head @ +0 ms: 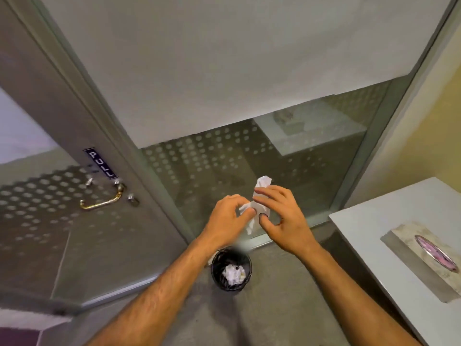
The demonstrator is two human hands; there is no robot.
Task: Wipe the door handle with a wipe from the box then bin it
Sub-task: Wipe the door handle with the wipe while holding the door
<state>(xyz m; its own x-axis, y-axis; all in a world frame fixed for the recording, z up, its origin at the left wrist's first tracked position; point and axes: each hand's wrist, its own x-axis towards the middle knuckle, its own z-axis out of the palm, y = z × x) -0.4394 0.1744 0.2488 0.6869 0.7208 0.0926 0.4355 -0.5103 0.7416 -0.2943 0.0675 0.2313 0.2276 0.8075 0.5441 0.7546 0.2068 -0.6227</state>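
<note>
Head view: left hand (228,217) and right hand (280,216) both pinch the white wipe (259,196) between them, above the bin (231,269).

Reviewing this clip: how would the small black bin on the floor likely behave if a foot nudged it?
The bin looks small and thin-walled, holding only one crumpled wipe, so it is probably light and would slide or tip easily. Its round shape suggests it could roll once it is on its side.

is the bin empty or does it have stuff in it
Not empty: the black bin on the floor holds one crumpled white wad.
</note>
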